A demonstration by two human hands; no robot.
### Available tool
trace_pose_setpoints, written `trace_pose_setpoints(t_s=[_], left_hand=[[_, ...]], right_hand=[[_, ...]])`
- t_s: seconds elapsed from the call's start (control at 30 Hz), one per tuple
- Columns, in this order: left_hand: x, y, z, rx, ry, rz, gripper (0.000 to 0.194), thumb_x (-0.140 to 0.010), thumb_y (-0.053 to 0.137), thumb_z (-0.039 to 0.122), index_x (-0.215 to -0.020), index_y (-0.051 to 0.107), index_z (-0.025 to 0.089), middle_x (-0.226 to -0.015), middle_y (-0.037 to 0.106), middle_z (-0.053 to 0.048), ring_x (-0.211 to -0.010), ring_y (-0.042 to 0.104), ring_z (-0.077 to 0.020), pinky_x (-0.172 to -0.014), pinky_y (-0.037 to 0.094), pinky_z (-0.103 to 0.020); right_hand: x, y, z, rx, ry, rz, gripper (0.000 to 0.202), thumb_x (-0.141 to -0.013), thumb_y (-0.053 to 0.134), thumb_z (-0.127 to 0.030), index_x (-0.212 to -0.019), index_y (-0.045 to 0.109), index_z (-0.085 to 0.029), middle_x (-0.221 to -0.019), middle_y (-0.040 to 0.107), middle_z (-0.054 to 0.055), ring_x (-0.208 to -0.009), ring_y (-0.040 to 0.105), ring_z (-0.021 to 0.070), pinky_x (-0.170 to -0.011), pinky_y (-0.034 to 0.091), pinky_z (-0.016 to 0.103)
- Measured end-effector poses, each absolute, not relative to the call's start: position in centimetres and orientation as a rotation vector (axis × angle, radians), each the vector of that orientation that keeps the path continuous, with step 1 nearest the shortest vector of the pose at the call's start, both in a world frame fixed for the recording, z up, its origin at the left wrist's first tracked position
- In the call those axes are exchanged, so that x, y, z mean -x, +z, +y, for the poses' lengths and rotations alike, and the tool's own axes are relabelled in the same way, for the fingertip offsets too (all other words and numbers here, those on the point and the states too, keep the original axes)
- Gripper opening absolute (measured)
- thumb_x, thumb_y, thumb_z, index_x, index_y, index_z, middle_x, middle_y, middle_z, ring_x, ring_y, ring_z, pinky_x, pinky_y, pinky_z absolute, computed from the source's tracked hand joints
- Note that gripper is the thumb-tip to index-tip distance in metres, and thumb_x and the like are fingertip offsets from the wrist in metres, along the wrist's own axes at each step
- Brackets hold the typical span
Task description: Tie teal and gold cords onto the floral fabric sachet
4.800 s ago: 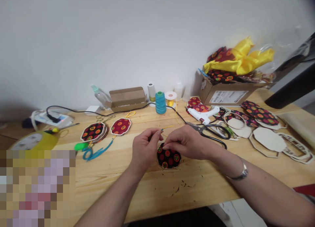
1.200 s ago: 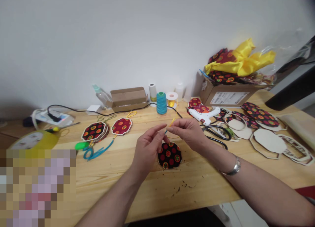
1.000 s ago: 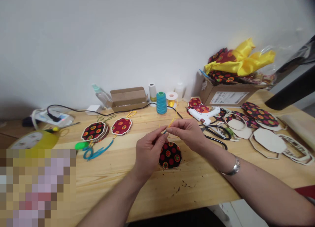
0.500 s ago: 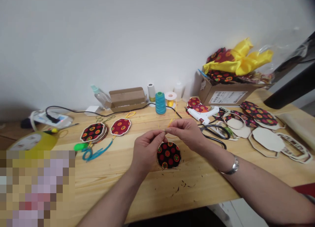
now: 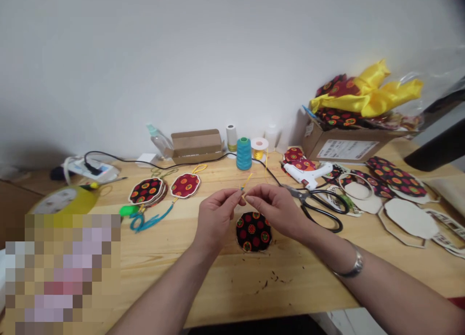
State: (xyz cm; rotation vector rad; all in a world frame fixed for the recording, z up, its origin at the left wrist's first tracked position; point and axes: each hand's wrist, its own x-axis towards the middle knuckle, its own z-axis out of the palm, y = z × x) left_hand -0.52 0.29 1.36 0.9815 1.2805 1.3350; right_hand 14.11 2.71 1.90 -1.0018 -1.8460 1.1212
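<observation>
Where the near edge of the pale wooden worktable (image 5: 225, 296) meets the view, scattered with dark thread scraps (image 5: 271, 279). Beyond those, left hand (image 5: 215, 217) and right hand (image 5: 279, 210) raised just above the board, fingertips nearly meeting, each pinching thumb to forefinger on a thin yellow cord (image 5: 246, 183) with a small blue bit at the pinch. Directly beneath, flat on the wood, a round fabric-covered disc (image 5: 253, 231), black with red, orange and green circles, pale edging showing at its rim. Just right of the right hand, black-handled scissors (image 5: 319, 206); behind them a white glue gun (image 5: 307, 172). Farther left, two finished patterned ornaments (image 5: 165, 188) with cords. Farther back, a teal thread cone (image 5: 243, 153) and a gold cord spool (image 5: 259, 148) beside a small open carton (image 5: 196, 146). At the far right, a cardboard box (image 5: 343, 143) heaped with yellow satin (image 5: 374, 97). Behind everything, a plain white wall (image 5: 181, 58).
</observation>
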Motion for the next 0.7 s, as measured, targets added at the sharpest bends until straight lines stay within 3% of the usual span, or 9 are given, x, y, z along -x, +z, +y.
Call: trace_pose_setpoints(t_s=[0.17,0.43,0.7], left_hand=[[0.53,1.66,0.26,-1.078,1.323,1.394,0.016,-0.072,0.064,0.030,-0.069,0.068,0.016,-0.060,0.060,0.002,-0.046,0.039,-0.0063,-0.043,0.028,-0.021],[0.35,1.83,0.17,-1.111,1.315,1.446,0.013,-0.072,0.064,0.029,-0.066,0.068,0.018,-0.058,0.061,0.002,-0.048,0.043,-0.0083,-0.044,0.029,-0.022],[0.26,1.98,0.07,-1.165,1.316,1.485,0.011,-0.072,0.064,0.027,-0.066,0.069,0.018,-0.057,0.061,0.002,-0.048,0.044,-0.0088,-0.044,0.030,-0.022]], right_hand=[[-14.04,1.45,2.21,0.980,0.884,-1.955,0.019,-0.087,0.047,-0.020,-0.083,0.065,-0.017,-0.077,0.067,0.002,-0.070,0.059,0.0111,-0.066,0.043,0.022],[-14.53,0.86,2.01,0.921,0.469,-2.190,0.020,-0.088,0.045,-0.020,-0.088,0.065,-0.017,-0.082,0.069,0.004,-0.076,0.062,0.0136,-0.070,0.042,0.023],[-14.70,1.19,2.18,0.892,0.307,-2.277,0.020,-0.088,0.045,-0.017,-0.086,0.065,-0.016,-0.079,0.070,0.005,-0.075,0.063,0.0137,-0.068,0.043,0.022]])
